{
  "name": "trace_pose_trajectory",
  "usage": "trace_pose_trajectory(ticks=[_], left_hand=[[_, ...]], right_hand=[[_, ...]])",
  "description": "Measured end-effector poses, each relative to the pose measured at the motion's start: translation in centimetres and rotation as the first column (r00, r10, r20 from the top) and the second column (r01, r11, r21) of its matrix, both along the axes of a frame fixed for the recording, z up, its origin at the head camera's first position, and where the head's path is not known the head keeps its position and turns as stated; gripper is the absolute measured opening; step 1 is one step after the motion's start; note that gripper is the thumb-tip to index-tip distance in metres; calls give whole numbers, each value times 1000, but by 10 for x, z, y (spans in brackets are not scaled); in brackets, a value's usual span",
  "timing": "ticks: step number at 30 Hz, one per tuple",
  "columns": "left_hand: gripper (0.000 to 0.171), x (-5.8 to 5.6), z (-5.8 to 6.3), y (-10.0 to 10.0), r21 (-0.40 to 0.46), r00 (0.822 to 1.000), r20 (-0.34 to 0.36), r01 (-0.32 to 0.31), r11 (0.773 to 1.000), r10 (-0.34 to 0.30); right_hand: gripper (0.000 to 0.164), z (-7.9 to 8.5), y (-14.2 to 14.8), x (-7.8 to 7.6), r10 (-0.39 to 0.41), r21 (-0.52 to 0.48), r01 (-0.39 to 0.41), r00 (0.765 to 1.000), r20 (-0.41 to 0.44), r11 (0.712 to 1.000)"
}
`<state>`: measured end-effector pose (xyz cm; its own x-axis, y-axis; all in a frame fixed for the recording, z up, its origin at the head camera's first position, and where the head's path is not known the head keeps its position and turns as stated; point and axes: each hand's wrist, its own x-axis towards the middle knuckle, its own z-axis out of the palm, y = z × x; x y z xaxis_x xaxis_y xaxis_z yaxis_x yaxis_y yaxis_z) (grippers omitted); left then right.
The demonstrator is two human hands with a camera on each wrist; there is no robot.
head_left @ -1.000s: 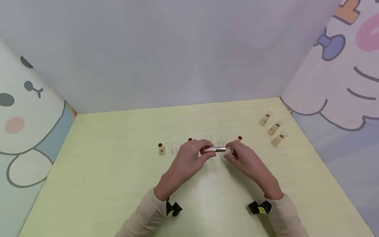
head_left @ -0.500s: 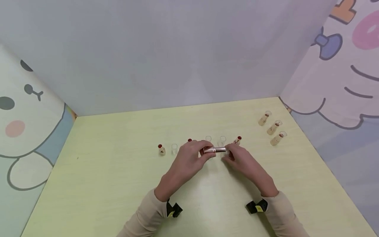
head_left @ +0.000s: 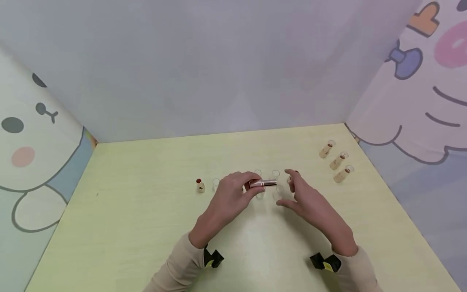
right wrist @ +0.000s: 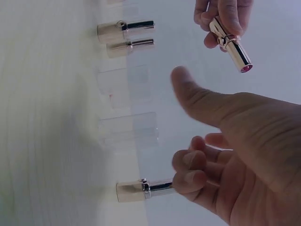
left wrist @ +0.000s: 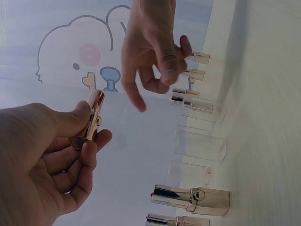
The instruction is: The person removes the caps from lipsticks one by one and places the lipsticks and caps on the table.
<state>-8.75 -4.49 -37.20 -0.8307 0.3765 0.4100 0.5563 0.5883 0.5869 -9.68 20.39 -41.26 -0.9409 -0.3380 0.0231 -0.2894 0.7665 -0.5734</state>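
My left hand point(head_left: 233, 192) pinches an uncapped gold lipstick point(head_left: 269, 183) between thumb and fingers, holding it sideways above the table. The right wrist view shows the reddish end of this lipstick point(right wrist: 235, 49) pointing away from the left hand. My right hand point(head_left: 310, 202) is apart from it on the right, thumb and forefinger spread, holding nothing. Clear caps point(left wrist: 200, 143) stand upright on the table below and between the hands. Another uncapped lipstick point(right wrist: 131, 192) stands just beyond the right fingers, partly hidden by them.
One uncapped lipstick point(head_left: 200, 185) stands left of the left hand, with a clear cap point(head_left: 216, 183) beside it. Three lipsticks with clear caps point(head_left: 343, 175) form a slanting row near the right edge of the table point(head_left: 146, 227). Printed cloth walls point(head_left: 219, 73) surround the back and sides.
My right hand has drawn back to the right from the lipstick's end and spread its fingers; a clear rim showed between them a second ago. The left hand keeps its hold.
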Motion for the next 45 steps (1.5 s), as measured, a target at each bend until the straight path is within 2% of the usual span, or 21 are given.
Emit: trace_pose_trajectory(ticks=[2,4,6,8,11,15,20,22,23,27,31,34,37,39,45], left_hand=[[23,0,1,0,5,1000,-9,0,1000,0],[24,1,2,-1,8,1000,-16,2,1000,-1],[24,2,3,-1,12,1000,-20,7,1000,-7],[22,3,3,-1,12,1000,-23,15,1000,-15],[19,4,4,0,11,999,-26,31,999,-31],[16,5,5,2,5,998,-32,46,999,-46],[15,6,7,3,0,998,-27,55,999,-55],[15,6,8,3,-1,998,-27,57,998,-57],[14,7,9,3,-1,998,-28,58,998,-58],[16,7,14,0,-3,998,-31,52,999,-52],[18,9,23,-11,16,999,-37,26,1000,-26],[19,11,28,-20,47,999,-48,0,999,2],[19,13,29,-29,63,998,-66,-19,998,23],[20,15,29,-33,59,997,-70,-30,998,34],[22,22,17,-45,6,994,-52,-91,996,91]], right_hand=[[92,2,-1,3,9,-73,-18,992,-124,997],[92,1,-4,3,25,-165,-69,966,-258,984],[90,-2,-8,3,38,-264,-142,931,-362,954],[86,-7,-12,2,39,-354,-199,911,-412,914],[77,-14,-17,3,28,-454,-236,907,-419,859],[59,-21,-23,7,8,-569,-225,934,-358,791],[36,-24,-33,12,-9,-735,-211,959,-283,644],[31,-22,-36,13,-12,-768,-199,966,-259,609],[29,-21,-36,14,-10,-774,-190,969,-245,603],[29,-12,-40,15,-8,-771,-171,975,-222,613],[30,2,-51,13,-8,-759,-203,964,-264,619],[30,14,-61,10,8,-732,-242,952,-307,636],[31,24,-69,7,34,-691,-277,938,-344,668],[30,28,-73,4,44,-651,-297,926,-375,698],[30,25,-87,2,108,-501,-362,879,-465,786]])
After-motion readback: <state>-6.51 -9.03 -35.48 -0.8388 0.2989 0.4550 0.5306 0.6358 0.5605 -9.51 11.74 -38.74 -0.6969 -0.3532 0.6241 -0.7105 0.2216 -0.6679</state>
